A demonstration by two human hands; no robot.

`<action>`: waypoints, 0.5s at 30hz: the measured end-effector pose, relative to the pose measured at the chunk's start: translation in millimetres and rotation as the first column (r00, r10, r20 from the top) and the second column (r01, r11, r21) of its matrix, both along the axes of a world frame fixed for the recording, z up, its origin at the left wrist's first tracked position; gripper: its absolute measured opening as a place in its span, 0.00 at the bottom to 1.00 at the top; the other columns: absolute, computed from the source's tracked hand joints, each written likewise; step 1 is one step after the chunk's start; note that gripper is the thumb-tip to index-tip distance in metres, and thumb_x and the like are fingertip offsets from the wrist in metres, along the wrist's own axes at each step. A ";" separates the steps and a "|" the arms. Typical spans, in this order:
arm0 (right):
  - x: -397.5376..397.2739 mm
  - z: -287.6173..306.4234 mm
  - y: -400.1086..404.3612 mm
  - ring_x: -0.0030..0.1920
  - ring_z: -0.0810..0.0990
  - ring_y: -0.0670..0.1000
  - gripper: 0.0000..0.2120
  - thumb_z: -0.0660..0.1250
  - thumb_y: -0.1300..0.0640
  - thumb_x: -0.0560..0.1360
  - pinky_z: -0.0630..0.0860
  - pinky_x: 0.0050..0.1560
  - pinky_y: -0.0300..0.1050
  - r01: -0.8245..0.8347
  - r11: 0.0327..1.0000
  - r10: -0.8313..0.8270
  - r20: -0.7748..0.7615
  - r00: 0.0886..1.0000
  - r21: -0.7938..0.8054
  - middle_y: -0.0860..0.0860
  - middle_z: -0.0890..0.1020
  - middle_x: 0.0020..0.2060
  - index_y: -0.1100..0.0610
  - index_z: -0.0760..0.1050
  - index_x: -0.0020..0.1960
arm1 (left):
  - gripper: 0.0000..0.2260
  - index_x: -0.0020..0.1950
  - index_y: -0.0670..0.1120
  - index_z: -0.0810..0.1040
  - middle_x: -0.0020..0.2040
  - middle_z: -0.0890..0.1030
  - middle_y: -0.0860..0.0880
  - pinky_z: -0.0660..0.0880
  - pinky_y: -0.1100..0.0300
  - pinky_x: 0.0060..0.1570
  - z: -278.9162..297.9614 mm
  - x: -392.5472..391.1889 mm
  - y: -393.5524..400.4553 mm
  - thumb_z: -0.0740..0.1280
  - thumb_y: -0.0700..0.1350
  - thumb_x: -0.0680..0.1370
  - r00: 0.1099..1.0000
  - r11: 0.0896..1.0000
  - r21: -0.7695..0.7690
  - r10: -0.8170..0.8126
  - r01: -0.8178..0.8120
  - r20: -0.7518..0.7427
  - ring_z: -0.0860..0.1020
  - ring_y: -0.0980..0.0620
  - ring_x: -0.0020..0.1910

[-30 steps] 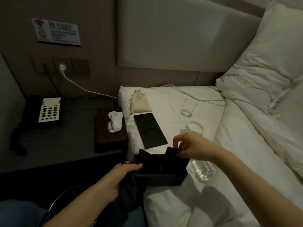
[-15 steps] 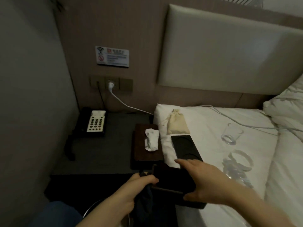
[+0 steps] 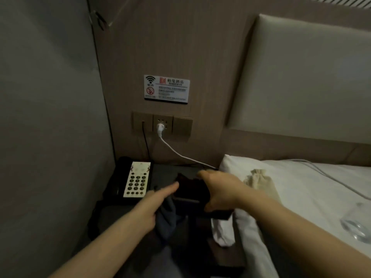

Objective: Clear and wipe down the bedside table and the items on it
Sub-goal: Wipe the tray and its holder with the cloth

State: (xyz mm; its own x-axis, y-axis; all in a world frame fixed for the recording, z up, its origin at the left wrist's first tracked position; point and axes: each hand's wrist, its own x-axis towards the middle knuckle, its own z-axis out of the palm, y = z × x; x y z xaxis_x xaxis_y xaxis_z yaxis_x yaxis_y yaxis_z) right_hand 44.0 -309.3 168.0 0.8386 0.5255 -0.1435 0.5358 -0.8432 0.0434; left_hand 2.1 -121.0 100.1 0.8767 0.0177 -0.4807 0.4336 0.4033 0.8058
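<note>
Bed (image 3: pixel 301 193) with white sheet occupies the right side, below a padded headboard (image 3: pixel 301 81). Bedside table (image 3: pixel 124 213), dark-topped, stands between the bed and the left wall. Telephone (image 3: pixel 136 179) with a pale keypad sits at the table's rear left corner. Dark box (image 3: pixel 190 192) is held over the table, just right of the telephone. Right hand (image 3: pixel 218 189) grips the box's right side, fingers over its top edge and thumb below. Left hand (image 3: pixel 154 205) holds a dark cloth (image 3: pixel 168 215) bunched in the palm, with one finger extended to the box's left edge. Cream drawstring pouch (image 3: pixel 259 180) lies on the sheet beside the right hand. White tissue (image 3: pixel 222 229) protrudes below the box. White plug (image 3: pixel 160 128) sits in the wall socket.
</note>
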 end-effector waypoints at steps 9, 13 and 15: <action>215.1 -65.6 35.8 0.62 0.73 0.60 0.38 0.78 0.57 0.64 0.75 0.58 0.57 0.195 0.980 -0.197 -0.051 0.979 -0.036 0.54 0.71 0.63 0.54 0.65 0.69 | 0.18 0.67 0.38 0.71 0.61 0.78 0.38 0.75 0.47 0.59 -74.5 175.2 25.8 0.65 0.41 0.79 0.960 0.944 0.183 0.280 -0.274 -0.008 0.77 0.39 0.58; 254.4 -110.6 34.4 0.63 0.72 0.59 0.37 0.78 0.58 0.63 0.72 0.62 0.61 0.201 0.969 -0.222 -0.143 0.964 -0.144 0.53 0.71 0.61 0.52 0.66 0.67 | 0.19 0.69 0.40 0.70 0.62 0.77 0.39 0.74 0.47 0.60 -110.7 197.6 28.7 0.65 0.44 0.79 0.962 0.948 0.197 0.268 -0.252 -0.057 0.76 0.39 0.58; 264.5 -126.7 33.2 0.63 0.72 0.59 0.39 0.79 0.57 0.62 0.72 0.63 0.61 0.212 0.968 -0.234 -0.178 0.956 -0.135 0.53 0.72 0.61 0.52 0.66 0.69 | 0.20 0.69 0.41 0.71 0.62 0.77 0.39 0.74 0.45 0.61 -121.0 204.3 31.5 0.65 0.45 0.79 0.959 0.944 0.212 0.272 -0.251 -0.078 0.76 0.38 0.58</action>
